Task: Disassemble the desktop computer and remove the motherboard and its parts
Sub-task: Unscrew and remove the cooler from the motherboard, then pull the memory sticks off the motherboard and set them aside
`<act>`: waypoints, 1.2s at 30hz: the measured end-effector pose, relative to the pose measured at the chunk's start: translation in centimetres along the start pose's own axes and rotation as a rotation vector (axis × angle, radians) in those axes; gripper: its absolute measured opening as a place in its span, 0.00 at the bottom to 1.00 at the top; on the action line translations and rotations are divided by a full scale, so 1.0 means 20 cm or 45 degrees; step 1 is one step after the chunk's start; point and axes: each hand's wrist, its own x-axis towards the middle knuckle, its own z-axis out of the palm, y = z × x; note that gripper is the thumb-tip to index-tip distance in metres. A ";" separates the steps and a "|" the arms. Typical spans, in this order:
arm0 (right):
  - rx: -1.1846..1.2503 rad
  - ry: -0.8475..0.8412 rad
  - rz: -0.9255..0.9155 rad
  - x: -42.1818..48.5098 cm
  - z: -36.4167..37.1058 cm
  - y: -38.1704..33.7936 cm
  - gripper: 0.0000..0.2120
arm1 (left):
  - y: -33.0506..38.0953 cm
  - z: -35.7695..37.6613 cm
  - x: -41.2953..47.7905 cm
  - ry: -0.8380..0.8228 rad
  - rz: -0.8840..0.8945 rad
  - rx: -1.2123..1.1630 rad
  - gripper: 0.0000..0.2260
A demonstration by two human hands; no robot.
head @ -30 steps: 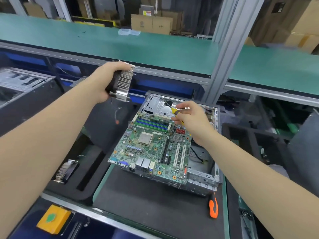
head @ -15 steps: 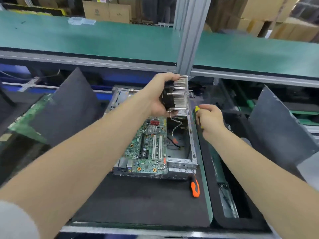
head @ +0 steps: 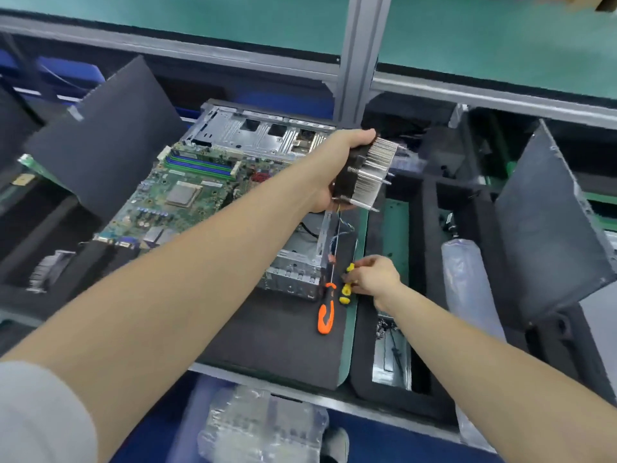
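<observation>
the motherboard [head: 180, 202] is sitting inside the metal case [head: 267, 132], which is lying open on the black mat [head: 267, 335] in front of me. the board is showing its bare processor [head: 182, 194] and its memory slots [head: 197, 163]. it is not yet lifted out.

my left hand [head: 337, 168] is gripping the cooler [head: 370, 175] by its dark fan side, with the metal fins pointing right. i am holding it in the air past the right edge of the case, near the dark foam tray [head: 430, 208]. its thin cable [head: 340, 225] is hanging loose below it, and i cannot see it joined to anything.

my right hand [head: 375, 275] is pinching the handle of the yellow screwdriver [head: 345, 289] low over the right edge of the mat. the tool is just beside the orange screwdriver [head: 326, 312], which is lying on the mat near the front corner of the case.

step in hand, as i am judging it: the cooler is off the board and i am carrying it to storage while parking the tool.

the next move is calling for the following:
- setting the cooler down in a free pocket of the tray, fins clear of other parts, cable not snagging on the case edge.
- letting go of the yellow screwdriver so that it is resting flat and not rolling.
- returning both hands to the board to find what is fixing it to the case. any screws are too small to make out here.
</observation>
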 end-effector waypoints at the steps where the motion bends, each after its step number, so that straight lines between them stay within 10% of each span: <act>1: -0.041 0.003 -0.038 0.01 0.00 0.00 0.19 | -0.02 0.01 0.00 0.014 0.009 0.002 0.14; 21: -0.102 -0.416 -0.126 0.08 -0.20 -0.09 0.14 | -0.06 0.24 0.11 0.094 0.011 0.184 0.13; 29: 0.784 0.216 -0.285 0.26 -0.69 -0.43 0.15 | -0.11 0.45 0.33 0.201 -0.004 0.171 0.23; 36: -0.819 -0.216 -0.896 0.31 -0.90 -0.57 0.49 | -0.26 0.62 0.60 0.322 -0.076 -0.053 0.34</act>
